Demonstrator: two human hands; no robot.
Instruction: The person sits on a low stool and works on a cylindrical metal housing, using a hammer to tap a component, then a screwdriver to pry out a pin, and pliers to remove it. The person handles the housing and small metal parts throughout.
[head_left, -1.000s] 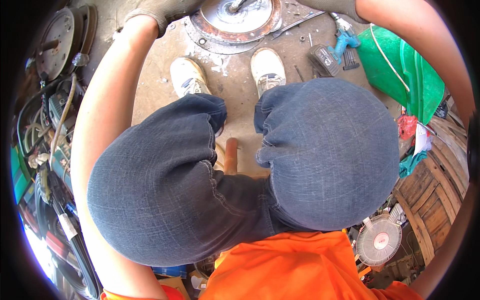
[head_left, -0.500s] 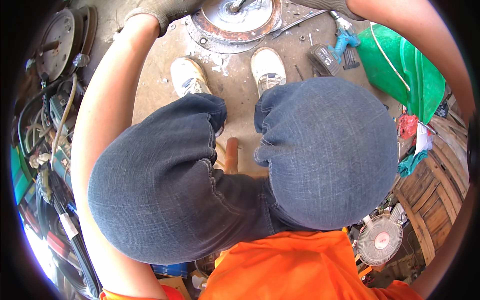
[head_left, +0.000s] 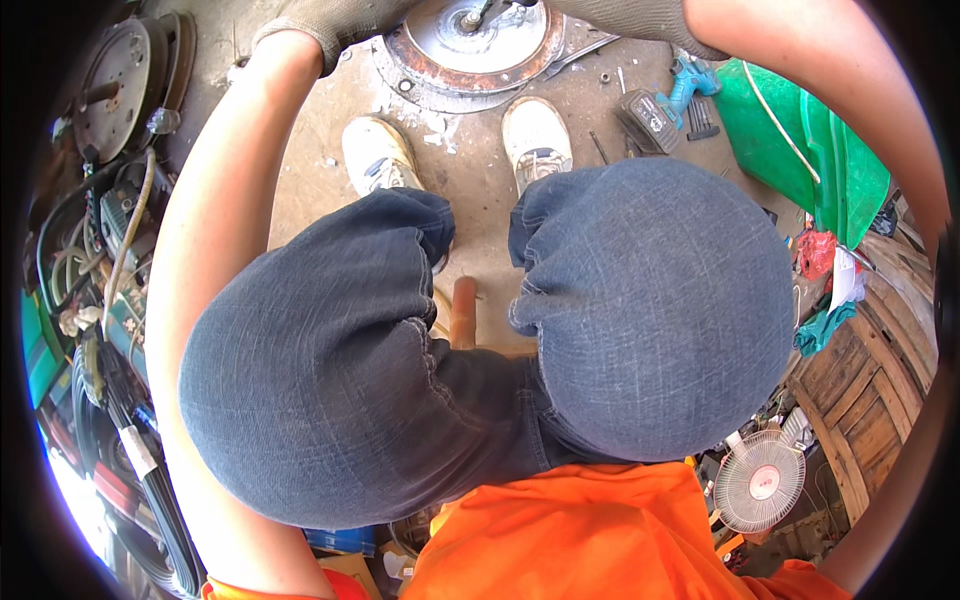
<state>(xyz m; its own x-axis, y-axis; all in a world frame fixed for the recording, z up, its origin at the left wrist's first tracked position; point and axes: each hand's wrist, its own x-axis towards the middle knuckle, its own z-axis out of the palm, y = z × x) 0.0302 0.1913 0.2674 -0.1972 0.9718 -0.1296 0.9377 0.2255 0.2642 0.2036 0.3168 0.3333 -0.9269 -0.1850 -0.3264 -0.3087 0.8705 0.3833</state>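
A round metal disc (head_left: 478,45) with a rusty rim and a greyish, smeared face lies on a wider flange on the floor, beyond my shoes. A short dark metal piece (head_left: 480,15) rises from its centre. My left hand (head_left: 355,22), in a grey-brown knit glove, is over the disc's left edge; the top edge of the picture cuts off its fingers. Reaching in from the right, my gloved right hand (head_left: 635,22) extends over the disc's far right side toward the centre. Its fingertips are mostly out of the picture, so I cannot see what they hold.
Right of the disc lie a flat metal bar (head_left: 580,55), a teal cordless power tool (head_left: 685,90) and a green plastic container (head_left: 775,135). A rusty wheel-like part (head_left: 120,85) stands far left, above tangled hoses (head_left: 85,250). A fan (head_left: 760,480) lies behind my right knee.
My right hand has moved left, further over the disc, and now covers the front of the power tool and part of the bar. My left hand has shifted slightly right.
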